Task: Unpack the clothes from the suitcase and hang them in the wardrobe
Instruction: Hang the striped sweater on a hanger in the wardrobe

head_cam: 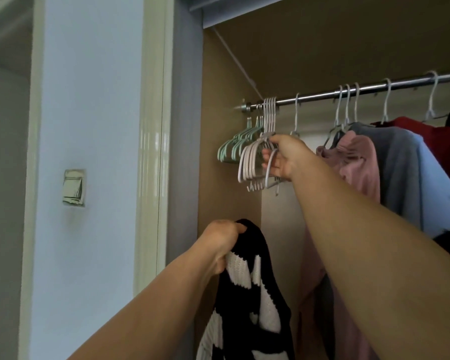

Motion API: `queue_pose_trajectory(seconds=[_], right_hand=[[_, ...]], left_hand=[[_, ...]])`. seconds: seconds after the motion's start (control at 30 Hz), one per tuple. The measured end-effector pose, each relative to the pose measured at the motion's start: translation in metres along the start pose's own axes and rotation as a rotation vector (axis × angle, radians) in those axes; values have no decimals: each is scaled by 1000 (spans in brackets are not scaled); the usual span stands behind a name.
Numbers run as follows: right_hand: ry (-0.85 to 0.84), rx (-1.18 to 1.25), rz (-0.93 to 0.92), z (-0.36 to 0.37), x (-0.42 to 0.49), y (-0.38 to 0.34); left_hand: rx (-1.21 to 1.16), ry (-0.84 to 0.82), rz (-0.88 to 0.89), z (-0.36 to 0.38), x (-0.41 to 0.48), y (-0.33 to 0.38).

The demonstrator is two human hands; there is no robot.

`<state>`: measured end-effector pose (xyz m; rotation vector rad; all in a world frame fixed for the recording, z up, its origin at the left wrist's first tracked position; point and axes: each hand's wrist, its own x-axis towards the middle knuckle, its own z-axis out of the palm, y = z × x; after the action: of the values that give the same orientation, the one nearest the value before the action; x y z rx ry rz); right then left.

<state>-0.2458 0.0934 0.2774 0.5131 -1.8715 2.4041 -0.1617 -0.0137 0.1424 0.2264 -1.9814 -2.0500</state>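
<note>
Wardrobe [218, 81] interior is viewed from below, with a metal rail [320, 95] crossing its upper part. Left hand [222, 241] is raised at the lower centre and is closed round the top edge of a black-and-white striped knit sweater [247, 289], which hangs straight down from that grip in front of the wardrobe's left side panel, well below the rail. Right hand [283, 157] is extended up to a bunch of white hangers [250, 162] hooked near the left end of the rail; its thumb and fingers are curled round a white hanger [270, 170] on the right side of that bunch. Whether this hanger's hook is on the rail cannot be told. Mint-green hangers [230, 148] are noted just left of the white bunch, touching it. Further right on the rail, a pink garment [359, 162], a grey-blue garment [405, 172] and a red garment [447, 144] are hung side by side on white hangers, overlapping one another. A wall switch [73, 187] is seen on the pale wall left of the door frame.
</note>
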Motion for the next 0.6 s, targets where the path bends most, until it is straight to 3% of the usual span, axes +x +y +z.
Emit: queue_pose_trajectory(seconds=[0.17,0.37,0.5,0.6], right_hand=[[185,50,-72,-1,16,0],[189,-5,-262,-12,8,23],[168,-79,-161,-19,-16,56],[332,-148,-126,-32,-34,81]], left_hand=[[0,5,-11,-10,2,-4],[-5,-15,-29,-13,2,-9],[6,-26,-61,-15,0,-24],[18,-34,-107,-18,-6,-38]])
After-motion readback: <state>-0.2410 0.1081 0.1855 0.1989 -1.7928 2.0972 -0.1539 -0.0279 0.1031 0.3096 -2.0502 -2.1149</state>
